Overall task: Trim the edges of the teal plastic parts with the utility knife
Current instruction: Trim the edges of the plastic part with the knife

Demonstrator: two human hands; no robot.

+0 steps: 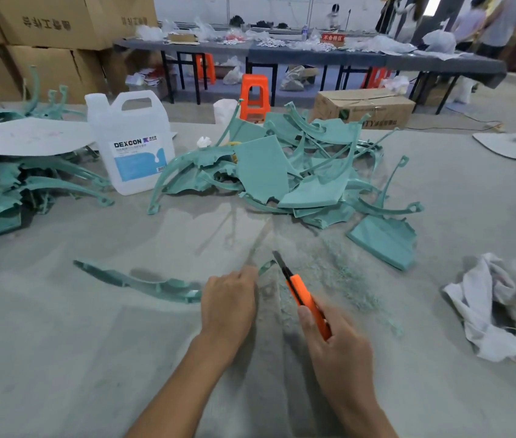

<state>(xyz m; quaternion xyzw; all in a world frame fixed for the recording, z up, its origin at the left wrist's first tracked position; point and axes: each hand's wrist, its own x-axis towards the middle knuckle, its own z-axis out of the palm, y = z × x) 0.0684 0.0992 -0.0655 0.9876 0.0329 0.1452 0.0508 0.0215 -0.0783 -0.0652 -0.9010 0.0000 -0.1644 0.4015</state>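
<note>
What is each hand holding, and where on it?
The left hand grips the curved teal part near one end; the right hand grips the knife by its handle's rear.

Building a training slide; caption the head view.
Left hand grips a curved teal part; right hand holds an orange utility knife beside it.

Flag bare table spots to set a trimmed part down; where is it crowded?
Bare: the near-left table, below the curved teal part the left hand holds; also the strip between that part and the jug. Crowded: left pile, central pile, shavings and white rag right of the utility knife.
</note>
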